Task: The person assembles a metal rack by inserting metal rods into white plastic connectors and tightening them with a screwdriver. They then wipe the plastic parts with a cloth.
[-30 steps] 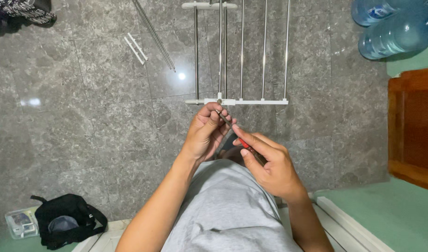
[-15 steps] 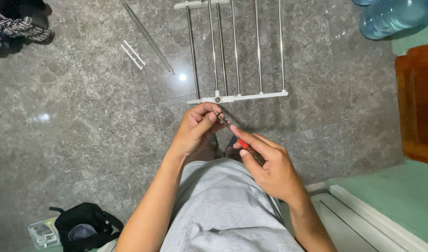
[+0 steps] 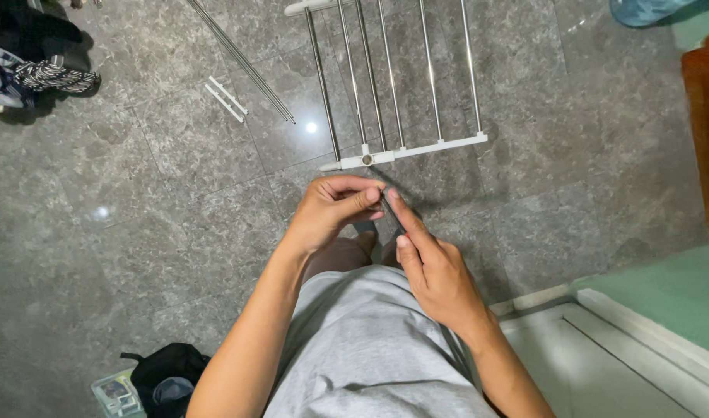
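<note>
Since the earlier frame, the red part of the tool is no longer being shown; it is now being hidden behind the right hand [image 3: 435, 271], and the rack is being seen slightly lower and tilted.

Nearest, grey shorts [image 3: 370, 348] are being worn by the seated person, with both forearms being extended over the lap. The left hand [image 3: 331, 209] is being closed in a pinch, thumb against fingertips, apparently on something small that cannot be made out. The right hand is being wrapped around a slim dark tool [image 3: 391, 213], its index finger being laid along the shaft, probably to steady the tip. Both are being held together above the knees, just short of the rack.

Beyond, a metal drying rack [image 3: 401, 93] is being left flat on the grey stone floor [image 3: 153, 201], its white end bar [image 3: 408, 151] nearest the hands. Loose rods [image 3: 242, 62] and two short white pieces [image 3: 224, 99] are being kept well apart to the left. A black bag [image 3: 165, 371] is lying at the lower left.
</note>
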